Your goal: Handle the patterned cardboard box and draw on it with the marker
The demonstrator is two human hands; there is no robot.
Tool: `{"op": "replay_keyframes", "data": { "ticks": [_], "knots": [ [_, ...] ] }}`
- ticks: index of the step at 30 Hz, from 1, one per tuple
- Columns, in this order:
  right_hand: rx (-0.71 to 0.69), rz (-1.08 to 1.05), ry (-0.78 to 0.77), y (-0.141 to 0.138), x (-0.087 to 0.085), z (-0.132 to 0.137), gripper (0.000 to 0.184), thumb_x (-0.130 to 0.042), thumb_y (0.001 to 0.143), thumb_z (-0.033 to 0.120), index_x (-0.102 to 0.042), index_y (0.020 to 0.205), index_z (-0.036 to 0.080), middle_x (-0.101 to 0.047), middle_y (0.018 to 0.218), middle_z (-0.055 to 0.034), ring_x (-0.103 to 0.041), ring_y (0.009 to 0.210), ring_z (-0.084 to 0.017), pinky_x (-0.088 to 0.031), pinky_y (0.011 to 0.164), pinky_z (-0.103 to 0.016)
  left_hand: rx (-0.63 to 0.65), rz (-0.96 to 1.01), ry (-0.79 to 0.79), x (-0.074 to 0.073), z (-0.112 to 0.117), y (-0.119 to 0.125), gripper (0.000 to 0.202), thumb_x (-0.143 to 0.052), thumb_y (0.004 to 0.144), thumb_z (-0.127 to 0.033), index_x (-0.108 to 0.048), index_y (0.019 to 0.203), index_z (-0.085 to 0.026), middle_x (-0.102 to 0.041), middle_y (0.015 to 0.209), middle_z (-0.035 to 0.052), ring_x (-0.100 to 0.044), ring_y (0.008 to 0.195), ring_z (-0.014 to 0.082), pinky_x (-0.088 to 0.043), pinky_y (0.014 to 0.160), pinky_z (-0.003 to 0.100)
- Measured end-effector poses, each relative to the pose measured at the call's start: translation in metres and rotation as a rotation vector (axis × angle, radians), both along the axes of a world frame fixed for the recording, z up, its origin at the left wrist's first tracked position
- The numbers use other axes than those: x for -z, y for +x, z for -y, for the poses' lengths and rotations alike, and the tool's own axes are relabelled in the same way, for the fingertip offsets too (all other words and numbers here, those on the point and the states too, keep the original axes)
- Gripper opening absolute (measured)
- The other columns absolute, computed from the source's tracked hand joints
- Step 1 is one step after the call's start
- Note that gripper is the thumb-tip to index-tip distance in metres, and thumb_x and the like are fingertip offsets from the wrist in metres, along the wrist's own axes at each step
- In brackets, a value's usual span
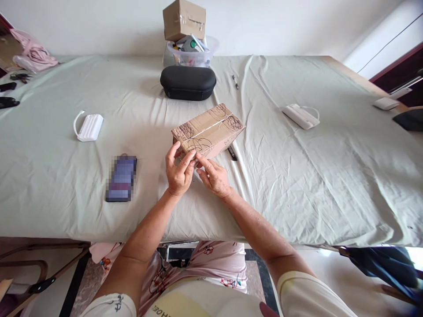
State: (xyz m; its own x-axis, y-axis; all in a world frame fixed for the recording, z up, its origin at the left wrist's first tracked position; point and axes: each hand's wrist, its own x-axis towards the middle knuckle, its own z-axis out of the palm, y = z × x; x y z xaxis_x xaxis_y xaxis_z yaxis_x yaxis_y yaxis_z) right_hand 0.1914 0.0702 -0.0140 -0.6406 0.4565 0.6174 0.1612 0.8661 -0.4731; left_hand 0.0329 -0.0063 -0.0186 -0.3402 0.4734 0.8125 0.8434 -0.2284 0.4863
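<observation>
A cardboard box (208, 127) with dark scribbled loops on its top and a pale seam along its middle sits turned at an angle on the cloth. At its near left corner, my left hand (180, 171) grips the box, fingers bent over the edge. My right hand (213, 174) meets it there, thumb and forefinger pinched at the same corner. Whether a small piece of tape or card lies between those right fingertips is too small to tell. A black marker (233, 153) lies partly hidden by the box's right side.
On the cloth-covered table (330, 185) lie a phone (121, 178), a white power bank (90, 127) at left and another white power bank (300, 116) at right. Behind are a black case (188, 82), a pen (235, 82), and a plastic tub (191, 57) under another carton (184, 20).
</observation>
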Motion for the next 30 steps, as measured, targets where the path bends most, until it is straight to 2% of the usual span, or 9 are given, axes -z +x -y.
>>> {"op": "replay_keyframes", "data": {
  "ticks": [5,9,14,17,20,24,30],
  "knots": [
    [0.218,-0.058,-0.128,0.012,-0.007,-0.016,0.056,-0.041,0.111,0.044,-0.053,0.160,0.022,-0.077,0.099,-0.0077,-0.070,0.082,-0.019,-0.062,0.086,-0.036,0.040,0.029,0.007,-0.003,0.000,-0.005,0.041,-0.046,0.111,-0.045,-0.076,0.125,-0.022,-0.057,0.149,0.0162,-0.064,0.137,0.0263,-0.062,0.105,0.040],
    [0.416,-0.147,-0.209,0.022,-0.010,-0.033,0.061,-0.042,0.108,0.044,-0.046,0.164,0.020,-0.076,0.094,-0.0060,-0.063,0.071,-0.018,-0.059,0.077,-0.036,0.015,0.020,0.045,-0.007,0.000,-0.011,0.042,-0.042,0.112,-0.044,-0.073,0.125,-0.019,-0.060,0.146,0.0174,-0.069,0.130,0.0250,-0.062,0.103,0.039],
    [0.561,-0.231,-0.295,0.029,-0.007,-0.049,0.073,-0.051,0.102,0.043,-0.035,0.169,0.021,-0.075,0.091,-0.0028,-0.058,0.065,-0.016,-0.054,0.069,-0.034,-0.087,0.009,0.047,-0.013,0.002,-0.015,0.045,-0.040,0.113,-0.047,-0.074,0.122,-0.019,-0.065,0.143,0.0167,-0.065,0.136,0.0260,-0.054,0.118,0.047],
    [0.585,-0.212,-0.333,0.028,-0.007,-0.051,0.069,-0.053,0.099,0.041,-0.044,0.163,0.020,-0.074,0.089,-0.0022,-0.058,0.064,-0.015,-0.053,0.067,-0.032,-0.121,0.005,0.053,-0.014,0.001,-0.015,0.044,-0.039,0.113,-0.046,-0.072,0.124,-0.019,-0.066,0.142,0.0165,-0.064,0.138,0.0249,-0.053,0.120,0.046],
    [0.576,-0.145,-0.364,0.027,-0.007,-0.051,0.059,-0.051,0.097,0.038,-0.056,0.153,0.021,-0.074,0.091,-0.0027,-0.059,0.065,-0.015,-0.053,0.069,-0.033,-0.121,0.043,0.032,-0.010,-0.002,-0.014,0.042,-0.043,0.112,-0.046,-0.064,0.136,-0.019,-0.065,0.144,0.0178,-0.063,0.141,0.0248,-0.058,0.114,0.041],
    [0.560,-0.029,-0.431,0.025,-0.003,-0.054,0.061,-0.053,0.092,0.036,-0.057,0.150,0.019,-0.075,0.091,-0.0039,-0.062,0.067,-0.017,-0.052,0.071,-0.036,-0.097,0.188,-0.046,-0.001,-0.006,-0.015,0.053,-0.054,0.107,-0.046,-0.047,0.154,-0.021,-0.063,0.148,0.0186,-0.065,0.138,0.0240,-0.063,0.102,0.034],
    [0.575,0.190,-0.445,0.025,0.008,-0.059,0.057,-0.054,0.091,0.039,-0.060,0.142,0.016,-0.077,0.092,-0.0083,-0.065,0.071,-0.023,-0.051,0.072,-0.039,-0.100,0.282,-0.160,0.011,-0.013,-0.019,0.055,-0.069,0.096,-0.031,-0.051,0.147,-0.021,-0.066,0.142,0.0168,-0.067,0.133,0.0266,-0.063,0.102,0.038]
  ]
}}
